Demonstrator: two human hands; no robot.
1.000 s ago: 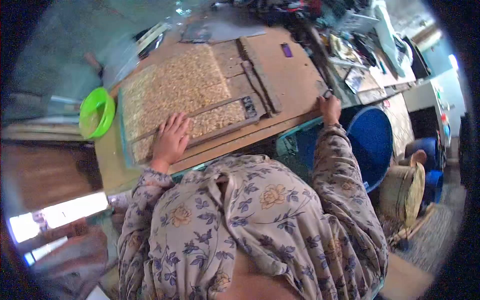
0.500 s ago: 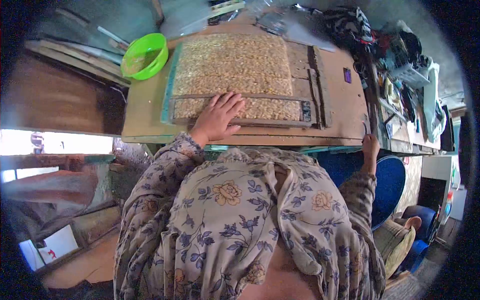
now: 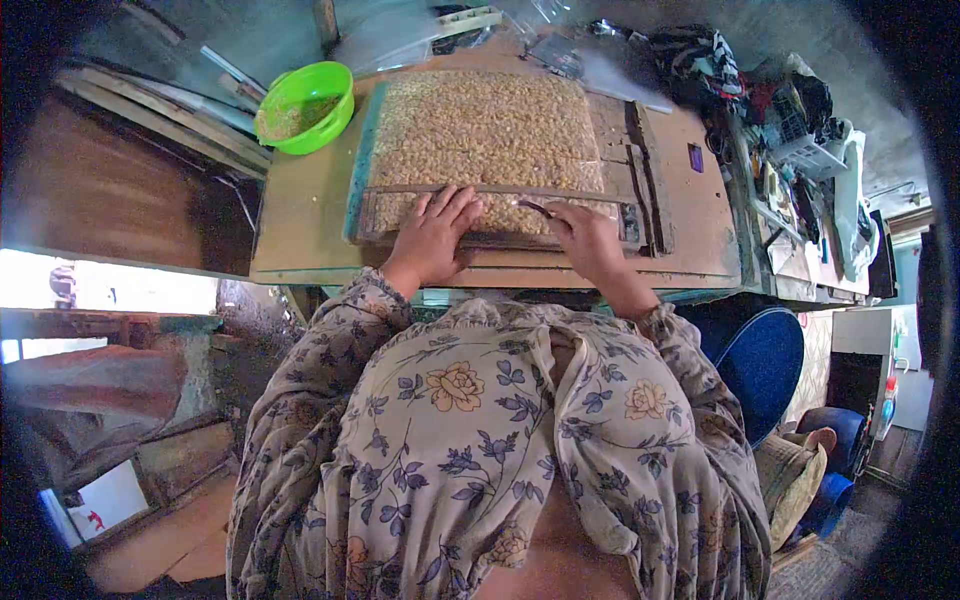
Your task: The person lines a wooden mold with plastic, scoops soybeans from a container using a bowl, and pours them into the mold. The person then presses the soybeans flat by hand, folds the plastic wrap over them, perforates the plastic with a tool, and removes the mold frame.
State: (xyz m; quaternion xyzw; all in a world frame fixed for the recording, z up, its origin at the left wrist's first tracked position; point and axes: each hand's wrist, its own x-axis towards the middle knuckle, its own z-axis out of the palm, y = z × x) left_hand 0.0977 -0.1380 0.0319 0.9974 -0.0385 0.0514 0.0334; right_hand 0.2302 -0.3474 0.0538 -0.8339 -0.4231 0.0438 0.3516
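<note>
A flat slab of pale golden, nut-like or grain-like pieces (image 3: pixel 490 125) lies on a board on the table. Across its near part runs a long wooden strip (image 3: pixel 510 190). My left hand (image 3: pixel 432 232) rests flat over this strip and the near end of the slab, its fingers stretched out. My right hand (image 3: pixel 590 245) is closed around a small, thin, dark tool that looks like a knife (image 3: pixel 534 208). The tool points left over the slab's near band, just below the strip. Whether its tip touches the slab is hard to tell.
A green bowl (image 3: pixel 318 128) with grainy contents stands at the back left of the table (image 3: pixel 300 225). Wooden bars (image 3: pixel 650 190) lie right of the slab, and a purple item (image 3: pixel 695 157) farther right. Clutter lines the right side; a blue barrel (image 3: pixel 765 365) stands below the table edge.
My right hand has come from the table's right edge to the slab's near band, bringing the knife-like tool. My left hand stays on the strip.
</note>
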